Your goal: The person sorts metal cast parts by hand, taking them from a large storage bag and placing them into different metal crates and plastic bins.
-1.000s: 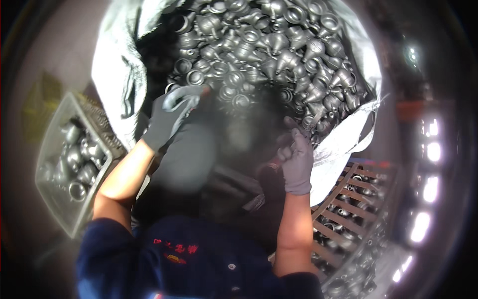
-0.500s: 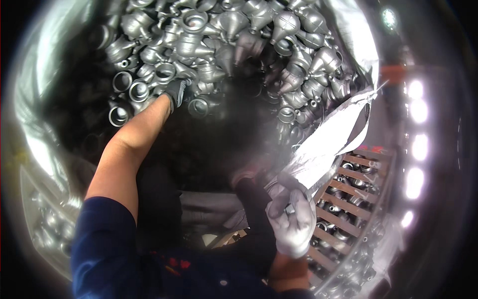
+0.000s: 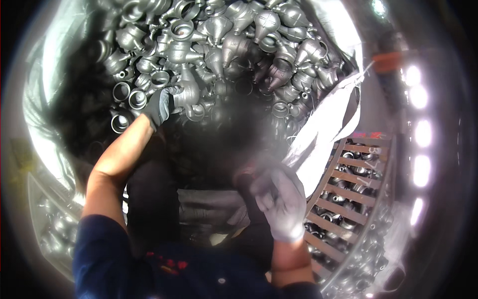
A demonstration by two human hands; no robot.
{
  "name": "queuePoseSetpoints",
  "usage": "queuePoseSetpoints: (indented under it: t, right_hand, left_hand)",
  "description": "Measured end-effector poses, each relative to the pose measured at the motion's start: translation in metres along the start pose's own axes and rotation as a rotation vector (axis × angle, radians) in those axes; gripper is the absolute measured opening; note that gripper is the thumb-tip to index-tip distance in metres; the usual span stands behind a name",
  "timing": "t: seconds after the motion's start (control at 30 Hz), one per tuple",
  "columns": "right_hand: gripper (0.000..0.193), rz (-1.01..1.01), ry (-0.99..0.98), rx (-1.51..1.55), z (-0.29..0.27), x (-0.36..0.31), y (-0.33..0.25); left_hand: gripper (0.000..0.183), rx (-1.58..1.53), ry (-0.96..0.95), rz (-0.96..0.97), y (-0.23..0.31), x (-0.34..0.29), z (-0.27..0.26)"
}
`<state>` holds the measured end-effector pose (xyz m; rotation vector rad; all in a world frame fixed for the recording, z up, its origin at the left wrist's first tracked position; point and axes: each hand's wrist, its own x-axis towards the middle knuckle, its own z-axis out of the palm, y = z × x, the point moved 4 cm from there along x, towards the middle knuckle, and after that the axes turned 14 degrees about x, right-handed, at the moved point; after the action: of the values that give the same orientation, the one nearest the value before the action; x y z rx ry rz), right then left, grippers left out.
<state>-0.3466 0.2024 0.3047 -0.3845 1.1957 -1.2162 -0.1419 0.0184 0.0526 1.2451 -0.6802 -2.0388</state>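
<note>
My left hand (image 3: pixel 162 105), in a dark grey glove, reaches into a big pile of grey metal castings. Its fingers are closed on one rounded metal casting (image 3: pixel 188 92) with a narrow neck and a ring-like open end. More castings (image 3: pixel 215 30) of the same bulbous shape lie jumbled around it. Lower right, my right hand (image 3: pixel 283 203) wears a pale glove, its fingers curled in. A smeared patch blurs the upper fingers and hides whatever may be inside them. Beside that hand hangs the white bag flap (image 3: pixel 318 134), apart from the palm.
A white fabric bag wall (image 3: pixel 47 104) rings the pile at left, and another stretch rises at right. Outside it stands a brown slatted crate (image 3: pixel 348 199) with castings behind the slats. Transparent sheeting (image 3: pixel 55 229) covers castings at lower left. A dark blur covers the middle.
My left hand has drawn back slightly left and down, and a casting now stands out at its fingers. My right hand has moved up and left, away from the flap. The view has shifted a little.
</note>
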Motion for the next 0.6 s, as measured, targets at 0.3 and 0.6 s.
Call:
queuePoseSetpoints:
  t: [0.3,0.6]
  right_hand:
    - [0.030,-0.932,-0.146,-1.156,0.009,0.019,0.001]
    - [0.018,-1.223,-0.184,-1.001,0.016,-0.011,-0.018]
  left_hand:
    - [0.030,0.595,-0.172,0.520,0.103,-0.183,0.095]
    - [0.021,0.422,-0.135,0.401,0.075,-0.208,0.122]
